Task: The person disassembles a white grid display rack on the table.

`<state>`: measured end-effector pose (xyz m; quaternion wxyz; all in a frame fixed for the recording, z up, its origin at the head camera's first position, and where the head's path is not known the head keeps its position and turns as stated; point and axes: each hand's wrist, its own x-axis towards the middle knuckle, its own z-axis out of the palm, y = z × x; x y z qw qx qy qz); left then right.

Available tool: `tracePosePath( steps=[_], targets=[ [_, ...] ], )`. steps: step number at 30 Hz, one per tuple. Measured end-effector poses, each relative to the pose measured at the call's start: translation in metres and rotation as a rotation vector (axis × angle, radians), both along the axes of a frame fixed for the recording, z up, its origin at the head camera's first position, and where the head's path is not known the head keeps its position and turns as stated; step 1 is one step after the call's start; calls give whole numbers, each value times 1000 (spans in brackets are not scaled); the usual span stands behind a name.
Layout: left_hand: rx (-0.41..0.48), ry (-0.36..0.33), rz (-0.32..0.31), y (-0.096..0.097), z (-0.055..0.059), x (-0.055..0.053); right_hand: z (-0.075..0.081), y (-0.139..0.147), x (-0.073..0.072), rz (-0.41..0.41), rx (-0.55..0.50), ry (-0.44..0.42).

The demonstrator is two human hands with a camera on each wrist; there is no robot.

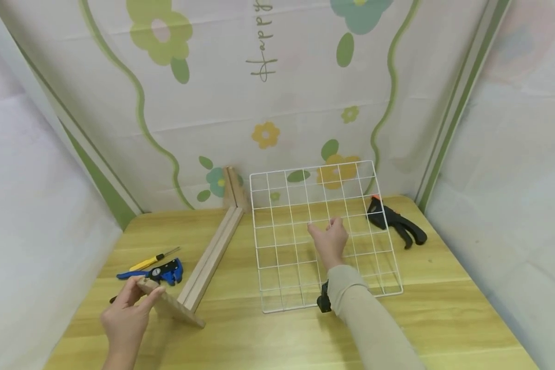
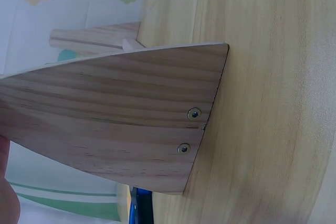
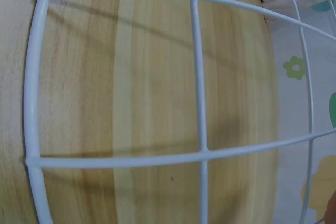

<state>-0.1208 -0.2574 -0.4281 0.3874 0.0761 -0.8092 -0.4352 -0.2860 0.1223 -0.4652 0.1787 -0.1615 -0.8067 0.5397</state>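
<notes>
My left hand [image 1: 126,316] pinches the upper tip of a wooden end board [image 1: 171,306] between thumb and fingers. This tapered board has two metal screw heads [image 2: 194,114] near its base. It joins a wooden rail [image 1: 215,252] with a lengthwise groove, which runs back to a second, grooved end board [image 1: 233,190] by the wall. My right hand [image 1: 330,244] holds a white wire grid panel [image 1: 277,267] near its middle, fingers curled at a wire. The panel tilts back, its lower edge at the table. In the right wrist view, only a fingertip [image 3: 331,211] shows.
Left of the rail lie a blue wire stripper [image 1: 166,272] and a yellow-handled screwdriver [image 1: 148,262]. A black hand tool with orange parts [image 1: 395,221] lies at right, partly behind the grid. A flowered cloth [image 1: 305,103] hangs behind the wood-grain table [image 1: 444,303].
</notes>
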Motion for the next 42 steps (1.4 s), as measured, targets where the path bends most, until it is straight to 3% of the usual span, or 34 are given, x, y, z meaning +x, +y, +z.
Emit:
tracePosePath(
  steps=[7,13,16,24,30,42],
  targets=[
    [67,-34,7,4,-2,3,-13,1,-1,27,58,-75],
    [56,-49,42,3,-1,7,-25,-3,0,36,25,-148],
    [57,-58,49,2,-1,8,-32,-6,0,25,56,-161],
    [-1,39,56,2,-6,7,-43,-13,2,-11,111,-162],
    [0,37,86,5,-10,10,-55,-15,7,-12,164,-187],
    [-18,90,85,6,-12,8,-61,-17,12,-31,151,-116]
  ],
)
